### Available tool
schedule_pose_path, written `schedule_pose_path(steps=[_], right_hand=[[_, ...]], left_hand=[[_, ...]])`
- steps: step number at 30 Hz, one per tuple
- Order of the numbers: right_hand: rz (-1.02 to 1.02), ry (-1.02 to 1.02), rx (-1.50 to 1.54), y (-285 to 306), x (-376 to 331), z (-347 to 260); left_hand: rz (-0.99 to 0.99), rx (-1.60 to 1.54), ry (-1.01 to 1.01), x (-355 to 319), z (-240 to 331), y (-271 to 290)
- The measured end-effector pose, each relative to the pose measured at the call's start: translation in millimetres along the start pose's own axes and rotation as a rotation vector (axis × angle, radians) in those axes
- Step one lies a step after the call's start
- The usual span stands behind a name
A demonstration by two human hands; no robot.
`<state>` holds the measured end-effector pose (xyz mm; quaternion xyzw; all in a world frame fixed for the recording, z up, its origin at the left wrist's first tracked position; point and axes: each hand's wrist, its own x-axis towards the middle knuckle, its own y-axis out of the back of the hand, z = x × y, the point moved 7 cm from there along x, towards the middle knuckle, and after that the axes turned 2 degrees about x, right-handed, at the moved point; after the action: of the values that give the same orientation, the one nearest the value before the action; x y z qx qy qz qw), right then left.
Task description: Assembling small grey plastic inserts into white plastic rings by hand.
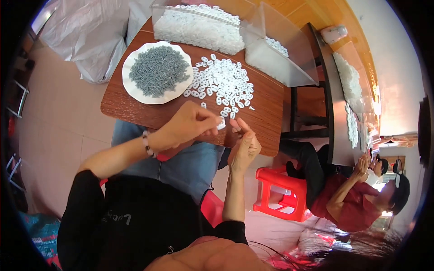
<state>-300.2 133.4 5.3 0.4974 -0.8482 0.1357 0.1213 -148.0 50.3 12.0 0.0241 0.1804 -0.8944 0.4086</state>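
Grey plastic sack (pixel 86 31): lies on the floor at far left, crumpled, no label visible.
White round plate (pixel 131 86): sits on the brown wooden bench (pixel 135 110), left part, heaped with small grey clips (pixel 157 70). Risk: the plate lies near the bench's left edge; a knock from the forearm could tip it.
Left hand (pixel 187 128): fingers pinched narrow on a small white oval plastic ring (pixel 221 124), held just above the bench's near edge.
Risk, held ring: it hangs over the edge, above the lap; a loose pinch would likely drop it to the floor.
Loose white rings (pixel 224 83): spread flat at bench centre, near the hands. Risk: a sweep of the wrist could scatter the rings nearest the edge.
Right hand (pixel 244 144): fingers curled narrow beside the left fingertips; whether it grips a part, I cannot tell.
Clear plastic bins (pixel 253 31): at the bench's far edge, rectangular, filled with white parts, no label legible.
Red plastic stool (pixel 280 194): on the floor at right, beside a seated co-worker in red.
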Motion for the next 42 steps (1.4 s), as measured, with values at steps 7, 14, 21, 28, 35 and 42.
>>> schedule_pose_path(steps=[7, 14, 21, 28, 35, 42], right_hand=[[0.158, -0.071, -0.020, 27.0, 7.0, 18.8], [0.086, -0.049, -0.156, 19.6, 9.0, 34.0], [0.103, -0.039, -0.152, 20.6, 14.1, 30.2], [0.089, -0.058, -0.187, 20.9, 14.4, 33.1], [0.082, -0.051, -0.217, 16.6, 14.0, 29.8], [0.071, -0.060, -0.233, 13.2, 12.4, 30.0]], left_hand=[[-0.008, 0.592, -0.428, 131.7, 114.1, -29.3], [0.388, 1.739, -0.645, 234.3, 163.7, -68.0], [0.201, 1.764, -0.530, 241.0, 136.3, -58.5], [0.193, 1.326, -1.111, 153.4, 126.5, -52.4], [-0.049, 1.381, -0.651, 94.5, 35.8, 6.5], [-0.034, 1.516, -0.680, 97.7, 16.4, 6.1]])
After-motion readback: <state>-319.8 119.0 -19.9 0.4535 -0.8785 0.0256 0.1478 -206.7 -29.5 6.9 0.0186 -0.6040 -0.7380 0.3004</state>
